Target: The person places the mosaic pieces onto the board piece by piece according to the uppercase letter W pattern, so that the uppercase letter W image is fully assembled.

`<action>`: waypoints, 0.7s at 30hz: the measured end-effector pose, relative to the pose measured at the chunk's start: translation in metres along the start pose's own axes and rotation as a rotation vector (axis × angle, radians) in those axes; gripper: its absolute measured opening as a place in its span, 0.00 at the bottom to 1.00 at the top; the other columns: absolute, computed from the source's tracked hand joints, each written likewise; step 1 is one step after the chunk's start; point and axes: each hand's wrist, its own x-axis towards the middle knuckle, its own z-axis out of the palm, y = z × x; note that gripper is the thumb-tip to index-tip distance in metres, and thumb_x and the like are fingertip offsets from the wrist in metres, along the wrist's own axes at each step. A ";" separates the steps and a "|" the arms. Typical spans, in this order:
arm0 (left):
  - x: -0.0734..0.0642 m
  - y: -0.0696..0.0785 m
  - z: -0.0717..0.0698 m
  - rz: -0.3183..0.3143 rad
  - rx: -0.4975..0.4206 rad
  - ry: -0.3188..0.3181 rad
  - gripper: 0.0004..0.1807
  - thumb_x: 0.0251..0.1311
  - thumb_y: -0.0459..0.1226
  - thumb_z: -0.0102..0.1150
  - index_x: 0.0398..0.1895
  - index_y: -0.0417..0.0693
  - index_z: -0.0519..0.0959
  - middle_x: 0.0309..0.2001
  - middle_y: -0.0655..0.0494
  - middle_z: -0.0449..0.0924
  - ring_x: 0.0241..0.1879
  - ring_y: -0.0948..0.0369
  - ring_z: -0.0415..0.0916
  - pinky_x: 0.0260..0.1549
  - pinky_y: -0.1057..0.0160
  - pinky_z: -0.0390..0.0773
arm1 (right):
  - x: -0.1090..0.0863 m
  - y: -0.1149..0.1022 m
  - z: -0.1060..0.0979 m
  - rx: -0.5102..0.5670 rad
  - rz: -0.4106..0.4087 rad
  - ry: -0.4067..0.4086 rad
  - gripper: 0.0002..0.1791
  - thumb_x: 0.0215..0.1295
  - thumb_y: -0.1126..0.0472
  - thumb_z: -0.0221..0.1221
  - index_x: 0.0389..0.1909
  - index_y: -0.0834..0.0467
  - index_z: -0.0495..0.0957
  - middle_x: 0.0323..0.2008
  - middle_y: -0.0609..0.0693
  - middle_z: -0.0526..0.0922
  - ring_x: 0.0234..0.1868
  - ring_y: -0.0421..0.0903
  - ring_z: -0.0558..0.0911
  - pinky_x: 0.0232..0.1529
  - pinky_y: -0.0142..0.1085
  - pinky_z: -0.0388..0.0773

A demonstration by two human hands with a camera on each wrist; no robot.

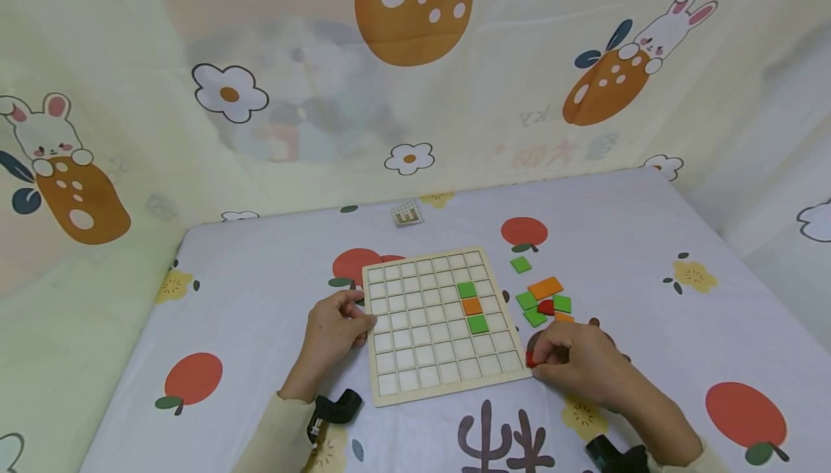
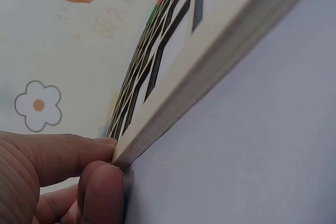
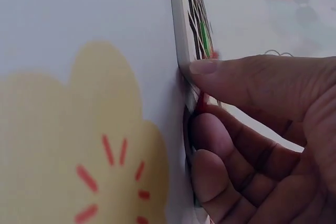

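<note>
A square wooden grid board [image 1: 454, 388] lies on the table. In its right part a green tile [image 1: 467, 290], an orange tile [image 1: 472, 306] and another green tile [image 1: 477, 324] form a column. My left hand [image 1: 331, 332] grips the board's left edge, index fingertip and thumb against the frame in the left wrist view. At the lower right corner, my right hand [image 1: 584, 361] pinches a small red tile [image 1: 529, 360] between thumb and fingers. Its thumb [image 3: 226, 80] overlaps the board's edge in the right wrist view, and the fingers hide most of the tile.
Right of the board lie loose green tiles [image 1: 527, 301], an orange tile [image 1: 545, 288] and a red tile [image 1: 546, 307]. One green tile [image 1: 521, 264] sits apart, farther back. A small patterned item [image 1: 407, 214] lies behind the board. A printed cloth [image 1: 279, 156] hangs behind the table.
</note>
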 end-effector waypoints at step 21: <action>-0.001 0.001 0.000 -0.008 -0.001 -0.007 0.24 0.58 0.29 0.72 0.60 0.36 0.81 0.29 0.51 0.81 0.18 0.62 0.76 0.21 0.68 0.76 | 0.003 -0.003 0.004 -0.055 -0.045 0.012 0.10 0.55 0.65 0.75 0.36 0.53 0.87 0.26 0.38 0.79 0.28 0.35 0.76 0.30 0.29 0.76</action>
